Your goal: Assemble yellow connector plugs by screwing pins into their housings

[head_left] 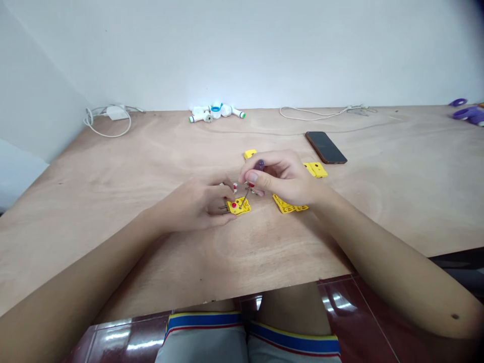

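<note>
My left hand (pixel 206 204) pinches a small yellow plastic piece (pixel 245 206) by its left end, holding it on the table. The piece has a red round part on top, and thin metal prongs stick out toward my fingers. In my right hand (pixel 280 176) is a screwdriver (pixel 259 165) with a dark handle, tilted, its shaft reaching down to the yellow piece. Its tip seems to touch a screw there, too small to be sure. Tiny loose parts (pixel 235 187) lie just behind, partly hidden by my fingers. Another yellow shell piece (pixel 285 205) rests below my right hand.
More yellow pieces (pixel 317 170) lie beyond my right hand, near a dark phone (pixel 325 147). Along the wall are a white charger with cable (pixel 116 112), a white pipe-like object (pixel 216 111), a thin cable (pixel 313 115) and a purple object (pixel 471 115). The table's front edge is near my lap.
</note>
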{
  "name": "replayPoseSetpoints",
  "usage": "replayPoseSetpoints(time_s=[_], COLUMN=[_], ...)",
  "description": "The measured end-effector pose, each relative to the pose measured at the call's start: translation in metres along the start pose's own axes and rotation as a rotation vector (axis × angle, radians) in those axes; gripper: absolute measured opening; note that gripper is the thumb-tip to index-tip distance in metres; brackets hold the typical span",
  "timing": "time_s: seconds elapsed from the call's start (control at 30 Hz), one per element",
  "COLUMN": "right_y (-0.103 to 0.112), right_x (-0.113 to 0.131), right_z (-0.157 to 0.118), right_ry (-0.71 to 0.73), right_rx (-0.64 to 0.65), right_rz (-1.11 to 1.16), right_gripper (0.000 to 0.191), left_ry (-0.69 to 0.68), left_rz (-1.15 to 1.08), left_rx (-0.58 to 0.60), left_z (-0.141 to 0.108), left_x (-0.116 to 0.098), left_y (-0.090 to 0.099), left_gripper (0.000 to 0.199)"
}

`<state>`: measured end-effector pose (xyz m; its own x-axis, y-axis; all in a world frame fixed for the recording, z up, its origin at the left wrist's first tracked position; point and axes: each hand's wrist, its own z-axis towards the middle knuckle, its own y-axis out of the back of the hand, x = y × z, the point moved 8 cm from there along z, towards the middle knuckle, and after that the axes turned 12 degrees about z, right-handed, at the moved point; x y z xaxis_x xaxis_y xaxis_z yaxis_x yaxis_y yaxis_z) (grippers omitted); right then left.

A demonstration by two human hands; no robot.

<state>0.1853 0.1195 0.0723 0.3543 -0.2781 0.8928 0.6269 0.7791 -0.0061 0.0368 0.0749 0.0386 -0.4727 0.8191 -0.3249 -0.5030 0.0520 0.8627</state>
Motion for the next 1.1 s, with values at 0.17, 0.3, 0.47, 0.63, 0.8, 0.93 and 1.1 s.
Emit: replayPoseSetpoints(time_s=[0.17, 0.3, 0.47, 0.63, 0.8, 0.93, 1.1], right_y=[-0.003, -0.002, -0.003, -0.001, -0.001, -0.008, -0.014], right_x=[-0.007, -0.008, -0.005, -0.007, -0.002, 0.003, 0.006], right_z=[-0.002, -0.002, -0.002, -0.004, -0.005, -0.002, 0.001], right_ry=[-0.027, -0.025, -0.024, -0.008, 0.054, 0.094, 0.145], right_rx=[0.024, 0.021, 0.045, 0.032, -0.023, 0.033, 0.078], right_rz=[0.039, 0.069, 0.060, -0.018, -0.205, -0.149, -0.121], right_gripper=[0.017, 0.018, 0.020, 0.019, 0.017, 0.016, 0.028], left_ry=[0.000, 0.016, 0.010, 0.019, 0.007, 0.028, 0.021], left_rz=[-0.005, 0.024, 0.018, 0.021, 0.009, 0.019, -0.001], left_rx=[0.039, 0.051, 0.042, 0.029, 0.035, 0.054, 0.047], left_z=[0.000, 0.000, 0.001, 0.001, 0.003, 0.002, 0.002], left_x=[-0.001, -0.001, -0.002, -0.002, -0.005, -0.002, -0.003], left_y=[-0.003, -0.003, -0.003, -0.002, 0.000, -0.001, -0.001], left_gripper=[0.025, 0.028, 0.028, 0.026, 0.025, 0.028, 0.026])
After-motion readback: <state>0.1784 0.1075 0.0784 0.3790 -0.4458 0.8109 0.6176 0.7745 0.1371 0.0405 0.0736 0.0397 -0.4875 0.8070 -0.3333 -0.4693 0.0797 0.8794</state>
